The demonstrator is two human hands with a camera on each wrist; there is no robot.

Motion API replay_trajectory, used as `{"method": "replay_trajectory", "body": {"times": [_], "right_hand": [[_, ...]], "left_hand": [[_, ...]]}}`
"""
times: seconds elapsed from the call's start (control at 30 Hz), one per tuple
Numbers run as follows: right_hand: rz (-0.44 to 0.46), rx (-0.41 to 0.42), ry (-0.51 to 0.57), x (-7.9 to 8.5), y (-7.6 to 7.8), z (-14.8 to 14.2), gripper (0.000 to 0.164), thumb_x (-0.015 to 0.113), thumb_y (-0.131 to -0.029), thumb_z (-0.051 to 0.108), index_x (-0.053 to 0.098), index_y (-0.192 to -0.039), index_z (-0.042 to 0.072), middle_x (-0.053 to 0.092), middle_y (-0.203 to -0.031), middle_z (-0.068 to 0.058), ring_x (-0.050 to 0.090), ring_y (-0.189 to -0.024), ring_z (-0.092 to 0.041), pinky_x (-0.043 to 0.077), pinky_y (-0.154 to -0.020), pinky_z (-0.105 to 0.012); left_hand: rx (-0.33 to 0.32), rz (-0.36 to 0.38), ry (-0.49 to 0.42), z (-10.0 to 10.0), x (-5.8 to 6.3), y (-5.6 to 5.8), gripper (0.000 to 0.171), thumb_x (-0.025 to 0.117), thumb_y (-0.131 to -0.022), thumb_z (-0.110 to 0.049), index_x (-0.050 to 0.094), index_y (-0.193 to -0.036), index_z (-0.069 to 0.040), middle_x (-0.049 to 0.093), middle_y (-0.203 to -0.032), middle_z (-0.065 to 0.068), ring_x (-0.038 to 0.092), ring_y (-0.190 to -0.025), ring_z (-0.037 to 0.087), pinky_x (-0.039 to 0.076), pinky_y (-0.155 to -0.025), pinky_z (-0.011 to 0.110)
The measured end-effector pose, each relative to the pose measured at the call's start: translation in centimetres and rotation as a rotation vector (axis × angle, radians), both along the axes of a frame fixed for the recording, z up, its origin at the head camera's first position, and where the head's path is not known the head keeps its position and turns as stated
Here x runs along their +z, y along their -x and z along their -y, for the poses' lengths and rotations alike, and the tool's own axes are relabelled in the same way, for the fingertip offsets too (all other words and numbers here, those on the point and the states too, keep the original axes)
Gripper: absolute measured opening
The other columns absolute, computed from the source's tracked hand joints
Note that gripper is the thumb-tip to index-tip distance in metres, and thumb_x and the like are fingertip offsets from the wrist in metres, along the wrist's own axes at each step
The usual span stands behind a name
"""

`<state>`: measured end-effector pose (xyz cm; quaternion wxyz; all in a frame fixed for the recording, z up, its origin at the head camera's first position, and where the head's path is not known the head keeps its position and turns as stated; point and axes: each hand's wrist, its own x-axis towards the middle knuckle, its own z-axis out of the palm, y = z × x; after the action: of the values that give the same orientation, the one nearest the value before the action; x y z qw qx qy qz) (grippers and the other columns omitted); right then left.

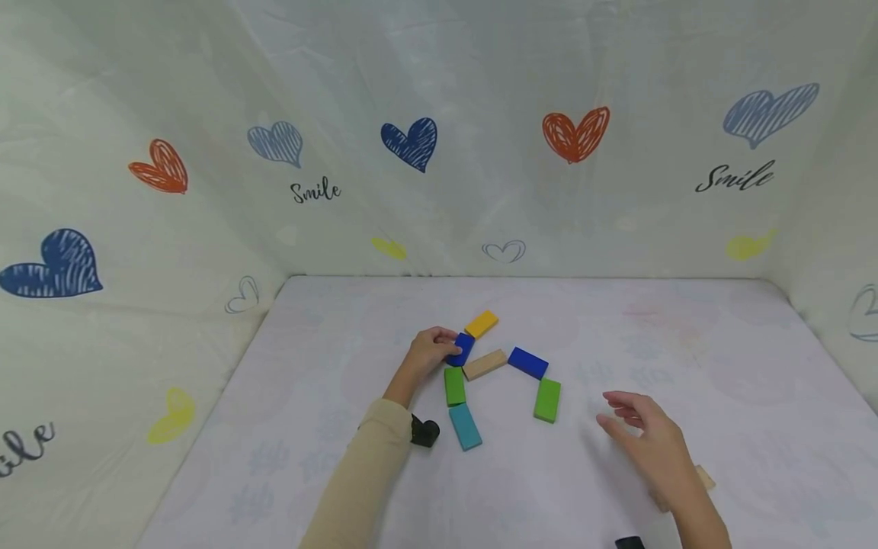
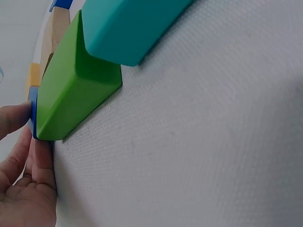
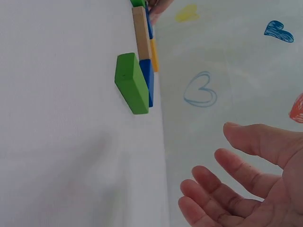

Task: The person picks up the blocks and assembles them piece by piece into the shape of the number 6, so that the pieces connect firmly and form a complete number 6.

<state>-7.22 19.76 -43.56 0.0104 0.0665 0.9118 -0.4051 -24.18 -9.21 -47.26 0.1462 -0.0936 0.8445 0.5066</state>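
My left hand [image 1: 430,349] pinches a blue wooden block [image 1: 463,348] between thumb and fingers on the table. That block's far end is at a yellow block [image 1: 482,324], and its near end is close to a green block [image 1: 455,386]. In the left wrist view the thumb presses the blue edge beside the green block [image 2: 75,85]. A teal block [image 1: 466,427] continues nearer me. From the left side a plain wood block [image 1: 485,364] slants toward a second blue block [image 1: 528,363], which meets another green block [image 1: 547,401]. To the right, my right hand [image 1: 648,438] hovers, fingers loosely bent, holding nothing.
Partly hidden under the right forearm lies a plain wood block [image 1: 704,478]. Black wrist gear [image 1: 424,432] shows beside the left sleeve. White sheeting with printed hearts [image 1: 409,145] walls off the back and sides of the white table [image 1: 288,396].
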Motion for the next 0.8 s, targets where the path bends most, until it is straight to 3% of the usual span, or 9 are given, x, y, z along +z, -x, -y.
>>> {"method": "replay_trajectory", "body": {"times": [0.27, 0.4, 0.67, 0.8], "right_hand": [[0.056, -0.035, -0.096, -0.3, -2.6, -2.5, 0.056, 0.06, -0.088, 0.043, 0.049, -0.129, 0.007, 0.046, -0.127, -0.014, 0.047, -0.108, -0.032, 0.042, -0.085, -0.045], [0.117, -0.071, -0.12, -0.8, -3.3, -3.6, 0.06, 0.061, -0.087, 0.043, 0.047, -0.13, 0.003, 0.042, -0.128, -0.021, 0.047, -0.108, -0.035, 0.042, -0.084, -0.051], [0.136, -0.092, -0.196, -2.4, -4.5, -5.8, 0.064, 0.061, -0.087, 0.043, 0.048, -0.127, -0.005, 0.039, -0.124, -0.036, 0.049, -0.101, -0.044, 0.041, -0.077, -0.055], [0.211, -0.175, -0.219, -3.8, -5.1, -6.7, 0.071, 0.063, -0.084, 0.046, 0.045, -0.127, -0.008, 0.034, -0.124, -0.039, 0.045, -0.102, -0.047, 0.04, -0.079, -0.058]], "left_hand": [[0.0, 0.0, -0.002, 0.0, 0.1, 0.0, 0.026, 0.069, -0.082, -0.013, 0.064, -0.107, -0.008, 0.06, -0.09, 0.005, 0.054, -0.081, 0.016, 0.046, -0.073, 0.023], [-0.001, -0.004, 0.0, 0.0, 0.1, 0.0, 0.026, 0.069, -0.082, -0.013, 0.064, -0.107, -0.008, 0.06, -0.089, 0.005, 0.054, -0.081, 0.015, 0.046, -0.073, 0.023], [-0.005, 0.001, -0.007, 0.0, 0.1, -0.1, 0.027, 0.069, -0.082, -0.013, 0.064, -0.107, -0.007, 0.06, -0.09, 0.006, 0.054, -0.082, 0.016, 0.047, -0.073, 0.024], [-0.009, 0.003, -0.004, 0.0, 0.2, -0.1, 0.027, 0.069, -0.082, -0.013, 0.063, -0.108, -0.007, 0.06, -0.091, 0.007, 0.054, -0.082, 0.017, 0.047, -0.075, 0.024]]}}
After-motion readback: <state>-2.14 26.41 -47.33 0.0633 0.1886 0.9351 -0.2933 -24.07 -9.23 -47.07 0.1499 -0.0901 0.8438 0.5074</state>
